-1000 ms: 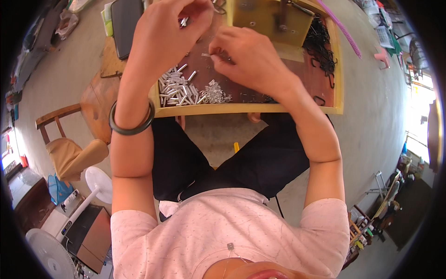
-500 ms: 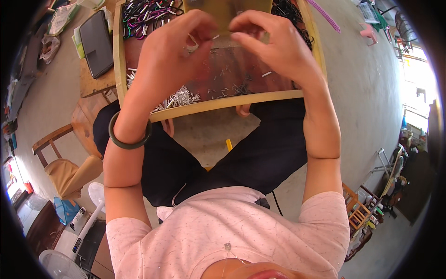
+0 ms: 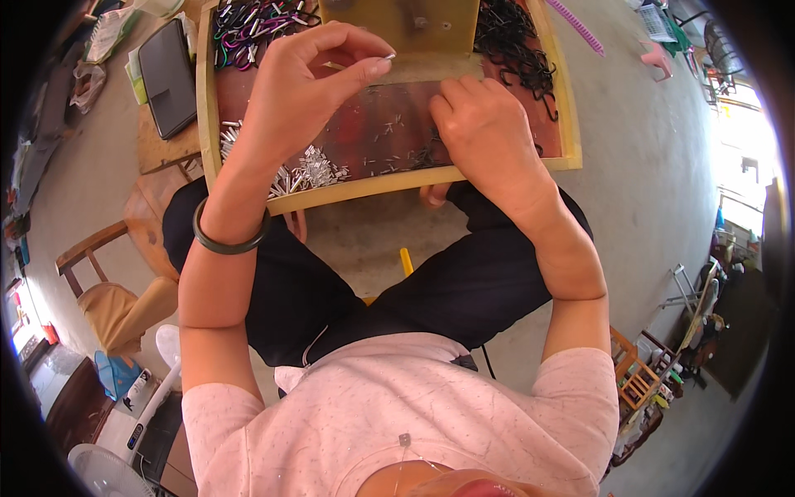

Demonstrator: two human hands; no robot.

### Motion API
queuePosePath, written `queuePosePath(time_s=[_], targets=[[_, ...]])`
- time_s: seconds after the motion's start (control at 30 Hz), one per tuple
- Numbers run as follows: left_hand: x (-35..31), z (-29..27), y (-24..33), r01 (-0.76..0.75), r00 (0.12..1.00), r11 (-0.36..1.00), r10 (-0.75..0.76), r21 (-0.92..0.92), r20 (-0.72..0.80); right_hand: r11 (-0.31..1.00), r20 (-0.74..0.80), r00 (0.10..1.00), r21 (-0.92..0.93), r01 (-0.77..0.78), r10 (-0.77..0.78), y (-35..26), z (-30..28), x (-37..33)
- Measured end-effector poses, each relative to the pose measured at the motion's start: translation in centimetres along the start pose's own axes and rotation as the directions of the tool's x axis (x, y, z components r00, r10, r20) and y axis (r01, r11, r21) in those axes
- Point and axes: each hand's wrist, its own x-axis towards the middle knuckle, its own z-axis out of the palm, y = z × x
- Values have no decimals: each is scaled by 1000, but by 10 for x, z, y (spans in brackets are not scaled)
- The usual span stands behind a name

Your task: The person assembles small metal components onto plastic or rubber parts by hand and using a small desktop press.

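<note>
My left hand [image 3: 310, 91] is raised over the wooden-framed tray [image 3: 364, 190], thumb and index finger closed on a small silver metal tube [image 3: 392, 56] in front of a yellowish block [image 3: 397, 29]. My right hand [image 3: 493, 124] rests low over the tray's reddish surface, right of the middle. Its fingers are curled downward and pressed together. Whatever they hold, if anything, is hidden beneath them. A heap of short silver tubes [image 3: 315, 170] lies by the tray's near left edge, beside my left forearm.
Coloured curved pieces with silver parts [image 3: 257, 33] fill the tray's far left; black hook-shaped pieces [image 3: 513, 41] pile at the far right. Tiny dark bits [image 3: 397, 157] are scattered mid-tray. A dark tablet-like slab [image 3: 170, 79] lies on a wooden table left; a wooden chair [image 3: 99, 257] stands nearby.
My right hand has come down from beside the yellowish block to the tray surface. It now covers the spot where a loose silver tube lay. My left hand stays raised and pinched.
</note>
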Motion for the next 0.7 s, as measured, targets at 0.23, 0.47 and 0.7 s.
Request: queuePosePath(time_s=[0.23,0.47,0.7], targets=[[-5,3,6,160,986,969,-149,-189,70,602,54,967,774,-197,247,14,-31,21],[-5,-1,7,180,981,905,-138,-384,136,183,51,920,974,-131,388,10,-41,40],[-3,-5,6,147,986,855,-85,-497,146,153,-143,903,984,87,405,5,-27,56]])
